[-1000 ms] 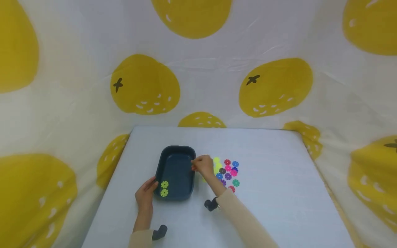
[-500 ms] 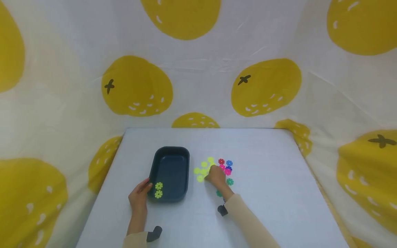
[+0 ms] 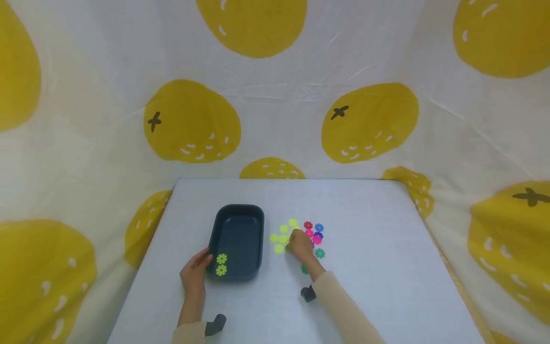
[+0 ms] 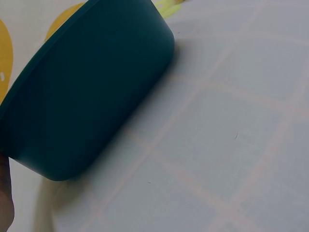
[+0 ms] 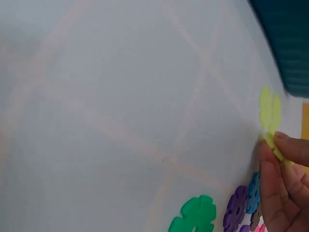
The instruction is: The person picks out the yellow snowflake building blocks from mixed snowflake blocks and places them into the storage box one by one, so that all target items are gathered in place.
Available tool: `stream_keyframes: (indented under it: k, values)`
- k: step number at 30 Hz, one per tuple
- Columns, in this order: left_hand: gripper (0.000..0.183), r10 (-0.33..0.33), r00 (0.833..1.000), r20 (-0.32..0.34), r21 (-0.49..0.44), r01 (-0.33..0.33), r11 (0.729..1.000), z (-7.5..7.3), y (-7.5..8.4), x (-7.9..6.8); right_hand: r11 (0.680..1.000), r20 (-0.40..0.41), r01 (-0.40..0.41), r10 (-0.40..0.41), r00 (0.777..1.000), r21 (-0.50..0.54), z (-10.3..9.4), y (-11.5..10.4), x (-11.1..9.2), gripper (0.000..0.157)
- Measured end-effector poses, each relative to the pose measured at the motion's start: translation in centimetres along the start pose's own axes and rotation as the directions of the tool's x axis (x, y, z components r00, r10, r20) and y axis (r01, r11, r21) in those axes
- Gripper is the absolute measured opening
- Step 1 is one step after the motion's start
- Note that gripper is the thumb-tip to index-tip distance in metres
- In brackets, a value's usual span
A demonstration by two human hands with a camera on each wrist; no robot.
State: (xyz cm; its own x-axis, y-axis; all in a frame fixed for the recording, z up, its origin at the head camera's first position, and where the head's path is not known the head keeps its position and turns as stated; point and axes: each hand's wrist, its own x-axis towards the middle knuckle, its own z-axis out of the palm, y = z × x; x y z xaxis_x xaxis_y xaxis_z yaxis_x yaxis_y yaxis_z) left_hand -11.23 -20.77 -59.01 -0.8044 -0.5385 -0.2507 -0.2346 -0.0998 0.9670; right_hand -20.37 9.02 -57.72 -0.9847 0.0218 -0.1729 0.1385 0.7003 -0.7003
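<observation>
A dark blue-green tray (image 3: 238, 239) stands on the table, two yellow-green snowflake discs (image 3: 221, 264) lying at its near left corner. My left hand (image 3: 194, 272) holds the tray's left wall, thumb over the rim. In the left wrist view, only part of that hand shows beside the tray's outer wall (image 4: 91, 92). To the right of the tray, my right hand (image 3: 301, 246) is down among loose yellow-green discs (image 3: 279, 248). In the right wrist view, its thumb and fingers (image 5: 289, 147) pinch one yellow-green disc (image 5: 273, 146).
Right of my right hand lie several discs in other colours, among them a red disc (image 3: 308, 225), a pink disc (image 3: 317, 239) and a green disc (image 3: 320, 253). The forearm partly covers another green disc (image 3: 305, 269). A fruit-printed cloth (image 3: 279, 119) hangs behind the table (image 3: 378, 267).
My right hand has moved right from the tray's right rim to the yellow-green discs and now pinches one. The left hand keeps its hold on the tray. The head view has shifted slightly.
</observation>
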Motion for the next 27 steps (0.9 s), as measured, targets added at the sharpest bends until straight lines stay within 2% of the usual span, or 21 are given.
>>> stream_keyframes:
  k: [2,4,7,9,13,17,21,25,27]
  values:
    - [0.041,0.001,1.000,-0.002,-0.001,-0.001,1.000,-0.1,0.0,0.1,0.988,0.008,-0.068,0.068,0.998,0.139,0.1,0.0,0.2,0.014]
    - [0.042,0.003,1.000,0.003,0.004,-0.003,1.000,-0.2,0.1,0.2,0.944,0.052,-0.161,0.153,0.987,0.288,0.1,0.0,0.5,0.019]
    - [0.041,0.007,1.000,-0.002,0.009,-0.007,1.000,-0.4,0.2,0.3,0.826,0.148,-0.297,0.257,0.955,0.479,-0.1,-0.3,0.9,0.026]
    - [0.039,0.011,1.000,-0.007,0.010,-0.011,1.000,-0.6,0.3,0.4,0.743,0.217,-0.378,0.309,0.926,0.552,-0.2,-0.9,1.3,0.028]
    - [0.038,0.005,1.000,-0.009,-0.009,-0.005,1.000,-0.8,0.2,0.4,0.621,0.322,-0.434,0.290,0.901,0.653,-0.3,-3.2,1.7,0.028]
    - [0.040,-0.013,1.000,0.011,-0.022,0.013,1.000,-0.7,0.2,0.4,0.569,0.383,-0.407,0.168,0.908,0.715,0.2,-6.6,1.8,0.027]
    - [0.040,-0.028,0.999,0.020,-0.019,0.028,0.999,-0.5,0.2,0.4,0.540,0.416,-0.380,0.061,0.907,0.751,1.7,-9.8,1.9,0.022]
    - [0.040,-0.038,0.999,0.025,-0.033,0.038,0.999,-0.2,0.3,0.2,0.550,0.419,-0.371,0.041,0.907,0.749,4.2,-11.8,1.9,0.018]
    - [0.040,-0.041,0.999,0.033,-0.043,0.042,0.998,0.0,0.3,0.2,0.572,0.407,-0.360,0.048,0.912,0.738,5.5,-12.3,1.8,0.017]
